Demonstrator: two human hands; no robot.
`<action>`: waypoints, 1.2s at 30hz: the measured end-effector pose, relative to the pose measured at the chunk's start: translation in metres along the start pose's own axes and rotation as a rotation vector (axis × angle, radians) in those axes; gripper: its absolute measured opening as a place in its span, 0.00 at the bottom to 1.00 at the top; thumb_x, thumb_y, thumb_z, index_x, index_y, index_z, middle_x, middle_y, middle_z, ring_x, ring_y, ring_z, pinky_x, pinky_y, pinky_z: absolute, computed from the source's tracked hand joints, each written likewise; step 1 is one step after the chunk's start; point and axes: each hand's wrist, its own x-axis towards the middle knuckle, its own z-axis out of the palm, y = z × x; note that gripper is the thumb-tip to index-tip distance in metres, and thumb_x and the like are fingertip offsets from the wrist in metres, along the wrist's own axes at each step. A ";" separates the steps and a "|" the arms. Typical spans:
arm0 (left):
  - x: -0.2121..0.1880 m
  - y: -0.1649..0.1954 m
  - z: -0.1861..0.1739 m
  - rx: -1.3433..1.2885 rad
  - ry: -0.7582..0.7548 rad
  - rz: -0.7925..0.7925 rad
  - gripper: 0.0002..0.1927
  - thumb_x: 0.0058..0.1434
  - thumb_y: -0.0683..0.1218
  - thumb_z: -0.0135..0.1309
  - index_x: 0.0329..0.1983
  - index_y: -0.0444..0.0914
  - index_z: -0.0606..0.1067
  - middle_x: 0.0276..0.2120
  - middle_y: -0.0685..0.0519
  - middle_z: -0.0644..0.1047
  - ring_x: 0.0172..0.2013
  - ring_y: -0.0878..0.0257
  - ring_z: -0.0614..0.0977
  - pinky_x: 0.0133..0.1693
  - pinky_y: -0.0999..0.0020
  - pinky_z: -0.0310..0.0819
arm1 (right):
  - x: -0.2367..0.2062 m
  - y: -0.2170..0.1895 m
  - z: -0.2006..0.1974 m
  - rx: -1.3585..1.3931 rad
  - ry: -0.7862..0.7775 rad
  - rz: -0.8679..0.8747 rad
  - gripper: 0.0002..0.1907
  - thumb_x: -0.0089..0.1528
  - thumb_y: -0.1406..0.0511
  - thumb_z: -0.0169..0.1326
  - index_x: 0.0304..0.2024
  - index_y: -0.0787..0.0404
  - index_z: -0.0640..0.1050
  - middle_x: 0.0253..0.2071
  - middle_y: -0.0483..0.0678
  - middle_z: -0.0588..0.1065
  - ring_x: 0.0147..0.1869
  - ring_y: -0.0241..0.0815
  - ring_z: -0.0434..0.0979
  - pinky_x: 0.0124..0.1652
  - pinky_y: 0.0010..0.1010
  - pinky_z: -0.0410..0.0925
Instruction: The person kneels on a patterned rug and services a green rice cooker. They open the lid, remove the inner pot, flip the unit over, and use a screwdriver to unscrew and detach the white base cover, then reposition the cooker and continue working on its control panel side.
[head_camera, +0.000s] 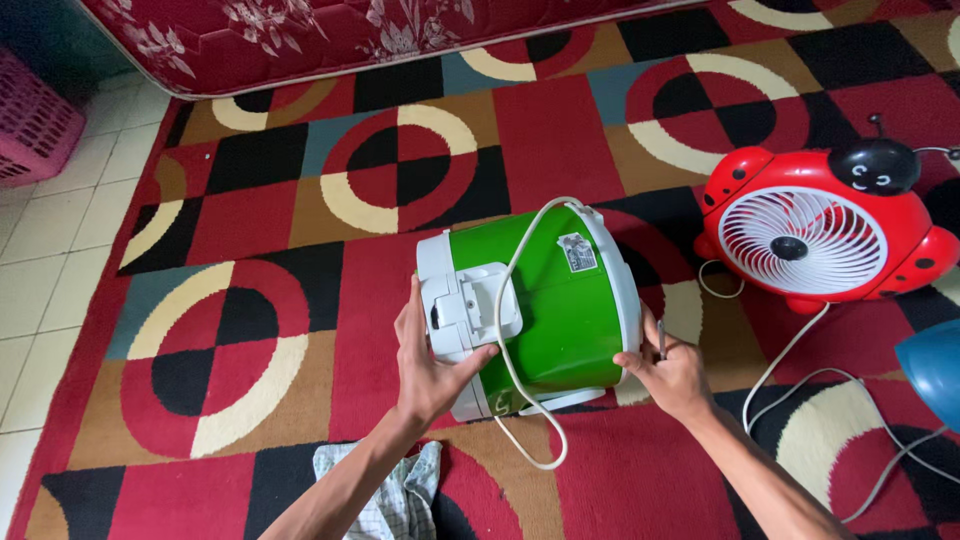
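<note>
cooker on its side, both hands on it

on the patterned carpet (300, 200) a green cooker (545, 300) lies tipped on its side, base to the right, white lid end to the left. the left hand (430, 365) is spread open and flat against the white hinge housing, thumb hooked under it, gripping nothing else. the right hand (672, 372) is curled at the base rim and pinches a thin dark tool, likely a screwdriver. a white cord (512, 330) loops over the body. by my judgement the work is early: the shell looks whole, nothing removed. a ladybird fan (810, 235) stands just right; a checked cloth (395, 495) lies near the wrists.
</note>
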 end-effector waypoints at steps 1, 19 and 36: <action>-0.002 -0.001 0.001 -0.006 0.003 0.015 0.71 0.42 0.54 0.77 0.79 0.33 0.43 0.66 0.37 0.67 0.66 0.43 0.66 0.65 0.50 0.63 | 0.000 0.003 0.000 -0.042 0.005 -0.024 0.48 0.55 0.48 0.62 0.72 0.62 0.65 0.19 0.42 0.74 0.24 0.28 0.73 0.29 0.23 0.68; 0.035 -0.024 0.091 0.055 0.206 0.251 0.66 0.47 0.53 0.76 0.76 0.31 0.44 0.74 0.30 0.50 0.72 0.33 0.53 0.70 0.40 0.52 | 0.086 -0.047 -0.049 -0.245 0.018 0.441 0.25 0.62 0.64 0.59 0.60 0.65 0.72 0.42 0.55 0.77 0.39 0.45 0.80 0.38 0.36 0.72; 0.041 0.022 0.038 0.443 -0.172 0.181 0.58 0.38 0.69 0.72 0.71 0.49 0.61 0.74 0.37 0.44 0.71 0.26 0.42 0.53 0.12 0.48 | 0.050 -0.289 -0.076 -0.495 -0.617 0.484 0.25 0.65 0.57 0.49 0.65 0.49 0.65 0.31 0.52 0.80 0.32 0.44 0.82 0.38 0.41 0.71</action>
